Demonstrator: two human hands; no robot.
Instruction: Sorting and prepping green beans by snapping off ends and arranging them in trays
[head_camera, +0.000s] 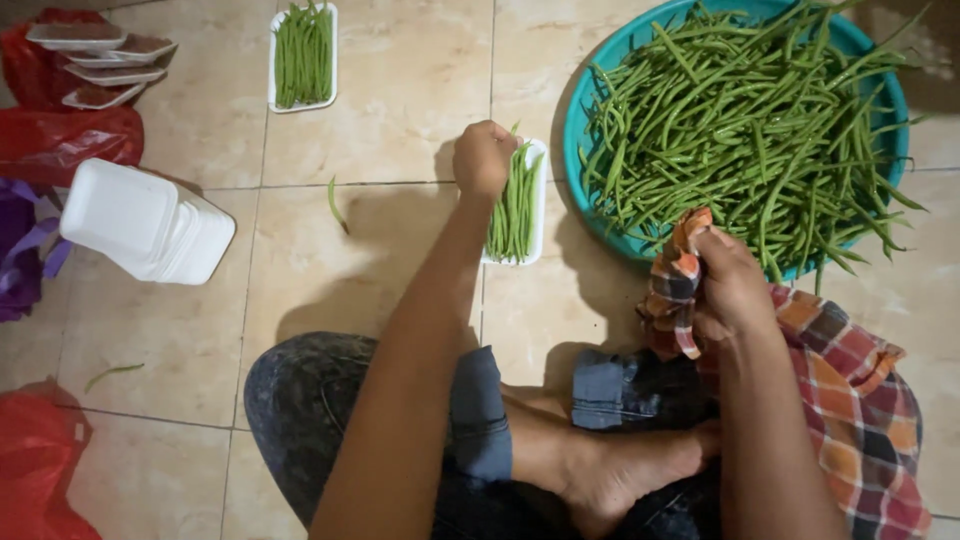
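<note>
While I sit cross-legged on the tiled floor (400, 90), my left hand (484, 158) is curled into a fist, pressing down on the top ends of the green beans (514, 205) lying in a small white tray (541, 160) just in front of my knee. My right hand (733, 283) is closed around a fold of checked cloth (850, 400) that drapes over my right leg, right at the near edge of the teal basin (585, 150).

Judging from how things lie, the work looks only begun. One filled tray (303, 55) of beans sits finished farther out on the floor, well apart from the one under my fist, which looks nearly full. The basin is heaped with loose beans (745, 120), far more than the two trays hold together. A stack of empty white trays (145, 222) waits at my left, near the red bags (70, 140), and several more trays (105, 60) with something dark in them sit at the far left corner. A stray bean (336, 203) lies on the tiles between the filled tray and my arm, and another (112, 374) lies near my left knee.
</note>
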